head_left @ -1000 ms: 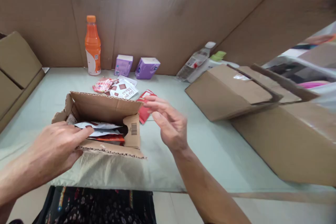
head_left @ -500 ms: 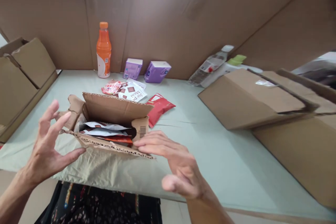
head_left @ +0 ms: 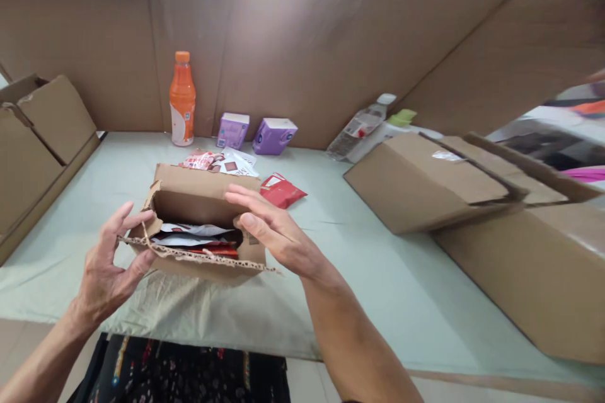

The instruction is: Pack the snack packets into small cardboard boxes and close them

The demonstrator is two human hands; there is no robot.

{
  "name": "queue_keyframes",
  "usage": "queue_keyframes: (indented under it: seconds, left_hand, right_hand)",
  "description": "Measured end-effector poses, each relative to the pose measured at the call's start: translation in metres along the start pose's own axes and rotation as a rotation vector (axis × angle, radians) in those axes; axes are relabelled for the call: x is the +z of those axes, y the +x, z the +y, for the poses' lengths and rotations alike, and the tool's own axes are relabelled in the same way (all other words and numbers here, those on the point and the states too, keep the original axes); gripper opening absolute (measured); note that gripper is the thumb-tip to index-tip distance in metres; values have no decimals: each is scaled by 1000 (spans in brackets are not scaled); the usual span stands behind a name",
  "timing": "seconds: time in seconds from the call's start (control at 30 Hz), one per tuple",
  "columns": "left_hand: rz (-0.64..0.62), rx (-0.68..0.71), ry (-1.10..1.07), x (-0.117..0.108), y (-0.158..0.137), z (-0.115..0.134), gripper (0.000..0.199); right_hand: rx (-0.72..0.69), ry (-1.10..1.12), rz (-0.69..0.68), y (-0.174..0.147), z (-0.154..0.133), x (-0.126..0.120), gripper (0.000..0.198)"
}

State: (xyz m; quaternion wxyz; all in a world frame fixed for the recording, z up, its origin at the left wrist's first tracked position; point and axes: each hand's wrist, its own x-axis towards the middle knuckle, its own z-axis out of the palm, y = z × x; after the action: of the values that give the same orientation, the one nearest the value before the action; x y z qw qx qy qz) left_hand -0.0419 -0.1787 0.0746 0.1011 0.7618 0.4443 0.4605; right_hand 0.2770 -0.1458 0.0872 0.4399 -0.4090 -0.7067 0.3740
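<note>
A small cardboard box (head_left: 203, 272) stands near the front of the table with its top flaps up. Several white packets (head_left: 196, 233) and a red-orange packet (head_left: 222, 251) lie inside it. My left hand (head_left: 111, 258) is at the box's left end, its thumb by the front flap and its fingers bending the side flap inward. My right hand (head_left: 278, 233) reaches over the right end with fingers stretched out flat, covering most of the side flap there. Behind the box lie a pink-red packet (head_left: 201, 160), white packets (head_left: 231, 162) and a red packet (head_left: 283, 191).
An orange drink bottle (head_left: 182, 101) and two purple tissue packs (head_left: 233, 131) stand before the cardboard wall (head_left: 302, 56). A clear bottle (head_left: 362, 129) leans at the back right, beside a green-capped bottle (head_left: 401, 118). Larger boxes flank the table, left (head_left: 28, 164) and right (head_left: 425, 189).
My left hand has closed in on the box's left end and folded its side flap inward. My right hand has moved up and left over the right side flap. The view has tilted up slightly.
</note>
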Motion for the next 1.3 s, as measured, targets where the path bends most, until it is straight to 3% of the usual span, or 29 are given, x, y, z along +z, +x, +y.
queue_keyframes:
  seconds: [0.2, 0.33, 0.5, 0.63, 0.9, 1.03, 1.17, 1.23, 1.3]
  left_hand:
    - [3, -50, 102, -3, 28, 5, 60]
    - [-12, 8, 137, 3, 37, 3, 47]
    - [147, 71, 235, 10, 36, 1, 38]
    - [161, 25, 204, 12, 32, 5, 39]
    - [-41, -26, 185, 3, 41, 9, 32]
    - [-123, -39, 149, 1, 51, 5, 31]
    - [-82, -49, 156, 6, 51, -1, 44]
    - [-29, -50, 184, 9, 47, -5, 58]
    - [-19, -44, 203, 10, 44, -8, 60]
  right_hand:
    - [-183, 132, 104, -28, -1, 3, 50]
    - [-212, -20, 187, -39, -6, 3, 40]
    - [-265, -240, 399, -34, 1, 11, 33]
    - [-252, -270, 358, -31, 7, 13, 33]
    - [-161, -323, 170, -25, 7, 3, 54]
    - [-197, -392, 268, -19, 8, 4, 54]
    - [-217, -454, 390, -11, 9, 1, 72]
    - [-209, -420, 347, -10, 8, -2, 62]
    - [-242, -399, 244, -13, 6, -1, 39]
